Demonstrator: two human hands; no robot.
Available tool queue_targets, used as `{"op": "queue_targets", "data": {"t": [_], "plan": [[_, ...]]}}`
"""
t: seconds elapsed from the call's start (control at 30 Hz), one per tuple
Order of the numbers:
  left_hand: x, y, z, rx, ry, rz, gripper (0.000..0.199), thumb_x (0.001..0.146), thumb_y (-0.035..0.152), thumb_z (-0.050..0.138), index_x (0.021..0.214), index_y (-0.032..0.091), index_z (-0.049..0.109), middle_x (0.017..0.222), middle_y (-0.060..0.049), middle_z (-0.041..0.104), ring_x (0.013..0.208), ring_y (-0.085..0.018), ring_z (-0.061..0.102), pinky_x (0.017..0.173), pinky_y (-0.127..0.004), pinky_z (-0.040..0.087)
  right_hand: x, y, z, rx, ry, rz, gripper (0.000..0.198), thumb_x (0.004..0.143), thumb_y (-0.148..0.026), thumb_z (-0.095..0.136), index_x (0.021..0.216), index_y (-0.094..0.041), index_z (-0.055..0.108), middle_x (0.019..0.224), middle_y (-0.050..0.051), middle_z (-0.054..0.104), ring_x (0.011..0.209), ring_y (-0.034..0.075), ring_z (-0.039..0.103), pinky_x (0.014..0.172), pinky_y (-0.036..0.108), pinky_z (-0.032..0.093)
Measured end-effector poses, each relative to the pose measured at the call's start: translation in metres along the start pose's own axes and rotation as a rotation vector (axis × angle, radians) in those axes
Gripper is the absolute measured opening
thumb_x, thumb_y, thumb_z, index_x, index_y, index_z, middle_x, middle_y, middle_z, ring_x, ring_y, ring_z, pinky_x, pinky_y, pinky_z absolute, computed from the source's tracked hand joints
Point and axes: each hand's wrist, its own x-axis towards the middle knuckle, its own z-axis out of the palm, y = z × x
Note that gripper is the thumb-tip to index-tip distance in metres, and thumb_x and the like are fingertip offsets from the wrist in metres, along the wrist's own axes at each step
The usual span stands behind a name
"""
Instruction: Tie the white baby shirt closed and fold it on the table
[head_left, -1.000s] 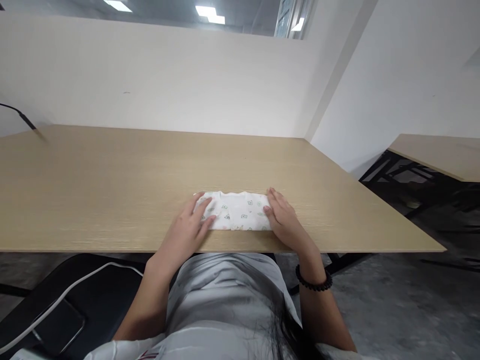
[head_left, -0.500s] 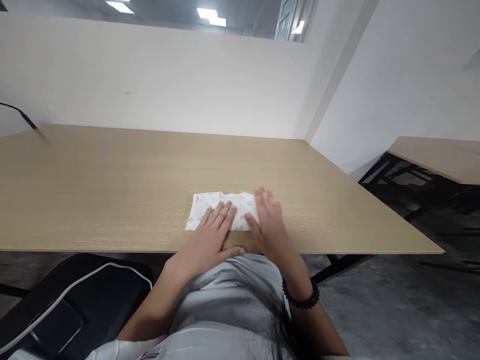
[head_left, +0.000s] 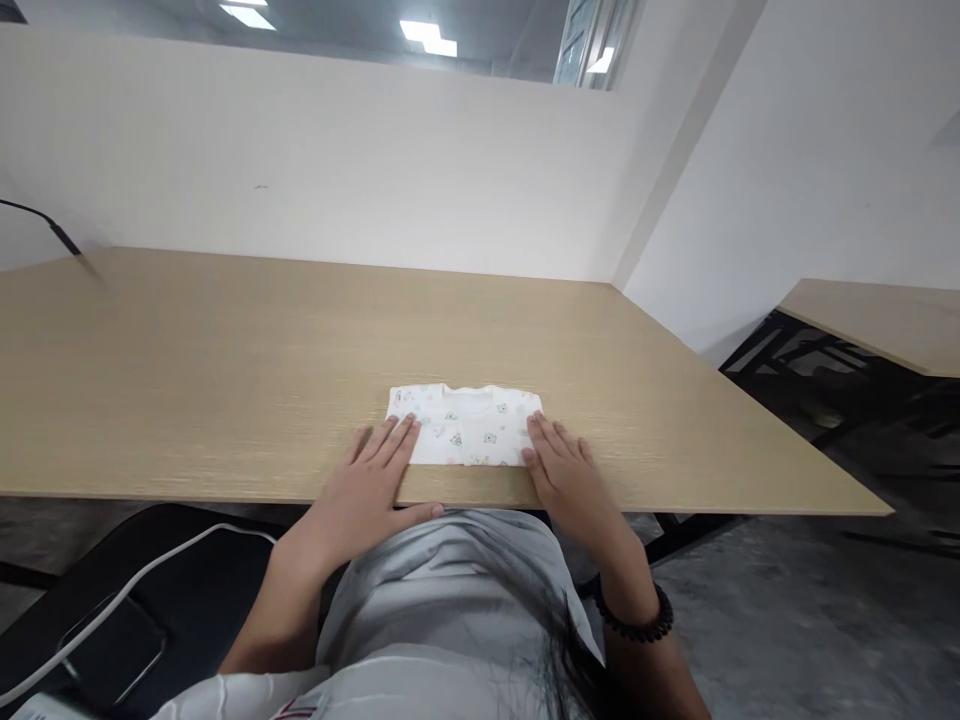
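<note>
A white cloth garment [head_left: 472, 428] with small printed animal figures lies folded into a flat, wide rectangle near the table's front edge. What looks like a neckline dips in the middle of its far edge. My left hand [head_left: 369, 475] rests flat with its fingertips on the garment's left end, thumb stretched out toward the right. On the opposite end, the fingers of my right hand [head_left: 568, 475] lie over the right edge, stretched out. Neither hand grips the fabric. Under the fingers, both ends of the garment are partly hidden.
The garment lies on a wood-coloured table [head_left: 300, 340] that meets a white wall [head_left: 360, 170]. A thin black cable or stalk [head_left: 64, 238] stands at the far left. Below left is a black chair [head_left: 150, 620] with a white cord [head_left: 135, 580] across it. Another table [head_left: 877, 315] stands at right.
My hands have moved apart: the left from the garment's middle to its left end, the right slightly outward and nearer to me. More of the printed middle shows.
</note>
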Motion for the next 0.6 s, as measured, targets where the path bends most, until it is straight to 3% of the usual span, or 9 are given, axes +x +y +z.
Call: {"op": "queue_targets", "data": {"t": [0.23,0.4,0.5,0.6], "plan": [[-0.021,-0.027,0.000,-0.014,-0.048,-0.146,0.103,0.087,0.078,0.038,0.160,0.011,0.008,0.163,-0.018,0.023,0.150,-0.038,0.020,0.120,-0.058,0.019,-0.012,0.031,-0.001,-0.098,0.001,0.120,0.057,0.105,-0.042,0.015,0.156,-0.024,0.032,0.161,0.006,0.033,0.150,0.033,0.024,0.115,0.063,0.026],[-0.027,-0.039,-0.003,-0.030,-0.084,-0.280,0.115,0.082,0.082,0.041,0.159,0.006,0.003,0.163,-0.023,0.018,0.151,-0.042,0.011,0.118,-0.064,0.017,-0.018,0.039,-0.006,0.059,0.011,0.068,0.063,0.103,-0.049,0.018,0.159,-0.021,0.022,0.163,0.011,0.028,0.152,0.032,0.020,0.116,0.062,0.025],[-0.023,-0.033,-0.007,-0.073,-0.055,-0.163,0.114,0.083,0.080,0.043,0.159,0.012,-0.007,0.165,-0.020,0.009,0.152,-0.039,0.005,0.119,-0.061,0.018,-0.019,0.034,-0.013,0.177,0.029,-0.052,0.068,0.101,-0.056,0.024,0.160,-0.021,0.017,0.165,0.012,0.022,0.153,0.030,0.013,0.118,0.058,0.024],[-0.014,-0.021,-0.009,-0.106,-0.041,0.069,0.110,0.084,0.077,0.047,0.159,0.021,-0.012,0.166,-0.016,0.006,0.153,-0.034,0.003,0.121,-0.054,0.018,-0.015,0.023,-0.016,0.198,0.024,-0.177,0.069,0.100,-0.058,0.030,0.160,-0.025,0.019,0.166,0.010,0.020,0.154,0.028,0.009,0.120,0.057,0.020]]}}
